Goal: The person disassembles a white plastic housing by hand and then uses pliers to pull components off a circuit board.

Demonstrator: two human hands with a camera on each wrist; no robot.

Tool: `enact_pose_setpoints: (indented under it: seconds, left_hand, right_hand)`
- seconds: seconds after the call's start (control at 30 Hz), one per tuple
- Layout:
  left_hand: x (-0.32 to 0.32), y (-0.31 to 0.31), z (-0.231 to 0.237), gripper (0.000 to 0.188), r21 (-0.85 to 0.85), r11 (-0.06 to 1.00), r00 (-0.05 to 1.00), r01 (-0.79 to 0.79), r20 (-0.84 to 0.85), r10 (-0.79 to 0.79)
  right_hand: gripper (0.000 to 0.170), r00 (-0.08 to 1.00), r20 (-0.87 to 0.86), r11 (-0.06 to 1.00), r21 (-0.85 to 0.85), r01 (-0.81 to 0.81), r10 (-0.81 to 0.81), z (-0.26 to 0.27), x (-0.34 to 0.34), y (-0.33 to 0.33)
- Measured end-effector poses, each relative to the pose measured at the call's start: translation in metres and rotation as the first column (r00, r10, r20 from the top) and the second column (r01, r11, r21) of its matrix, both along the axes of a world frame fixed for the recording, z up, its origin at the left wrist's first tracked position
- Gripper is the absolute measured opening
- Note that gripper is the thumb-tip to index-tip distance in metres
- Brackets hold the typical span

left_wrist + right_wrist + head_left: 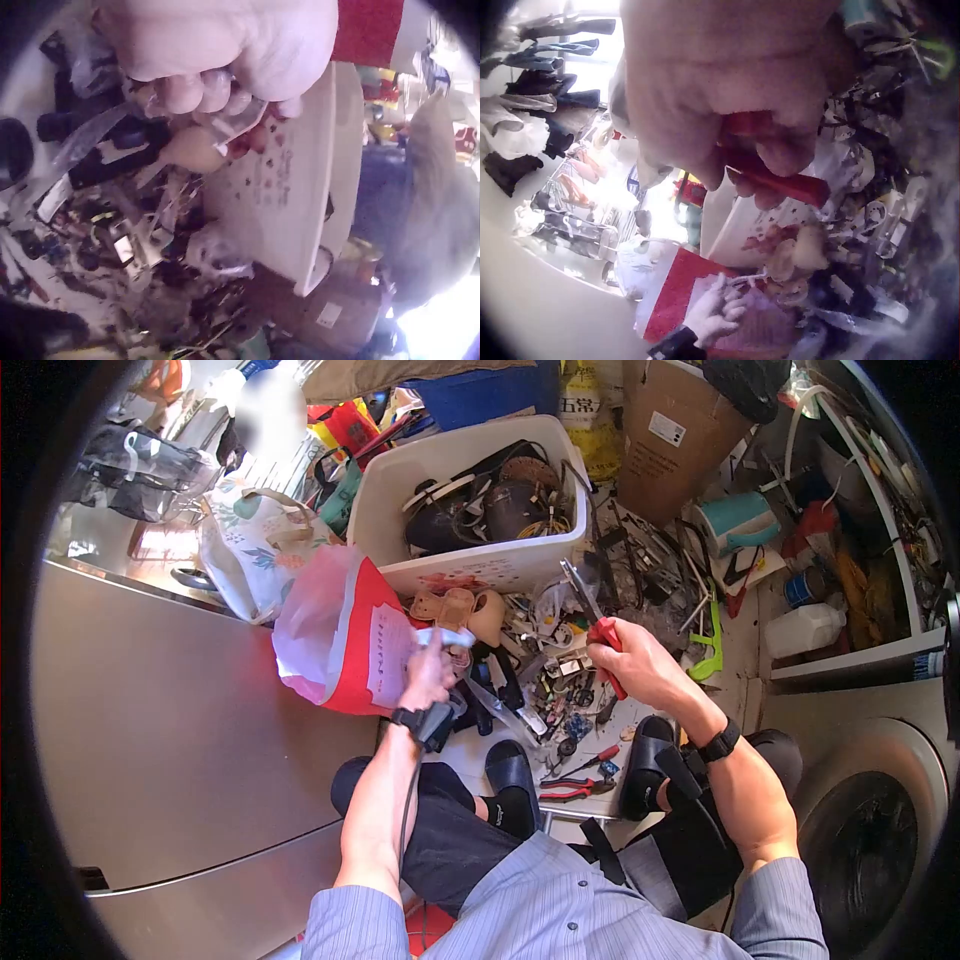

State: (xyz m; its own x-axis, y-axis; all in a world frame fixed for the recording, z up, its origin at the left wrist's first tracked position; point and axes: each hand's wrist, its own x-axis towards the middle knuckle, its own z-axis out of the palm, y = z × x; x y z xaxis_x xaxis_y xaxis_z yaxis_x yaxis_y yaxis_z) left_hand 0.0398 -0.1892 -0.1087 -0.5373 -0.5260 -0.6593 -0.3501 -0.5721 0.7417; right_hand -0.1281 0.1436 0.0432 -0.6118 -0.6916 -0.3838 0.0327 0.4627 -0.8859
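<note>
In the head view my right hand [645,668] grips red-handled pliers [606,632], their metal jaws pointing up and away. The right wrist view shows the curled fingers around the red handle [780,184]. My left hand [430,678] pinches a small white piece [445,638] beside the red and pink plastic bag [345,630]. From the left fingertips a thin white strip [247,126] sticks out in the left wrist view; the rest of the piece is hidden by the fingers. Just beyond lies a cream-coloured rounded part [487,618].
A white bin [470,567] with cables and dark parts stands ahead. Scattered scrap [575,690] covers the floor between the slippers, with another pair of red-black pliers [575,790] and a screwdriver [597,760]. A fridge-like metal panel [190,730] is left, a washing machine [860,830] right.
</note>
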Motion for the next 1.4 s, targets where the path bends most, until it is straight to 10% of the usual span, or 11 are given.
enact_pose_setpoints:
  seconds: [0.13,0.43,0.73,1.17,1.4]
  left_hand:
    - [-0.003,-0.007,0.029,0.043,0.010,0.995,0.995,-0.103,0.002,0.103]
    - [-0.029,0.085,0.141,0.032,0.040,0.884,0.855,0.466,-0.277,-0.439]
    - [-0.058,0.115,0.154,0.042,0.249,0.776,0.737,0.580,-0.567,-0.368]
    - [-0.072,0.107,0.135,0.026,0.189,0.932,0.823,0.310,-0.544,-0.164]
    - [-0.059,0.148,0.150,0.035,0.077,0.936,0.892,0.342,-0.341,-0.298]
  right_hand:
    - [0.020,0.998,0.003,0.998,0.007,-0.060,0.060,0.004,0.005,0.004]
    - [0.018,0.905,0.299,0.953,-0.102,-0.285,0.302,0.002,0.001,0.010]
    - [0.023,0.723,0.534,0.897,-0.304,-0.320,0.438,0.005,-0.001,0.023]
    - [0.017,0.815,0.435,0.922,-0.122,-0.368,0.383,-0.001,-0.007,0.033]
    - [0.031,0.923,0.374,0.939,-0.278,0.202,-0.088,0.004,0.000,0.018]
